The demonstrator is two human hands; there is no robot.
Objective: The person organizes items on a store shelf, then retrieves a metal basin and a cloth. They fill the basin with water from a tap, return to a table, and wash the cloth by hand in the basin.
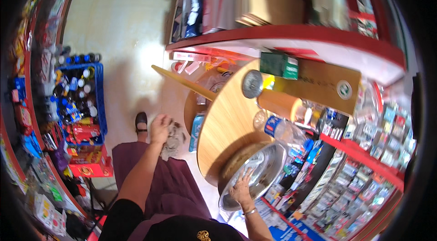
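My left hand (pixel 160 129) is closed around a crumpled greyish cloth (pixel 172 142) that hangs down beside my skirt. My right hand (pixel 241 189), with a bracelet at the wrist, reaches into a tilted metal basin (pixel 277 169), its fingers spread over the inside near some clear, shiny material (pixel 254 169) that I cannot make out well. The basin sits at the edge of a round light-wood table (pixel 218 125). Whether the right fingers grip anything does not show.
On the table stand an orange container (pixel 278 103), a clear plastic bottle (pixel 278 128), a round grey tin (pixel 252 84) and a green box (pixel 275 65). A red-edged shelf (pixel 290 34) runs above. To the left, a blue crate (pixel 102 104) full of bottles stands on the floor.
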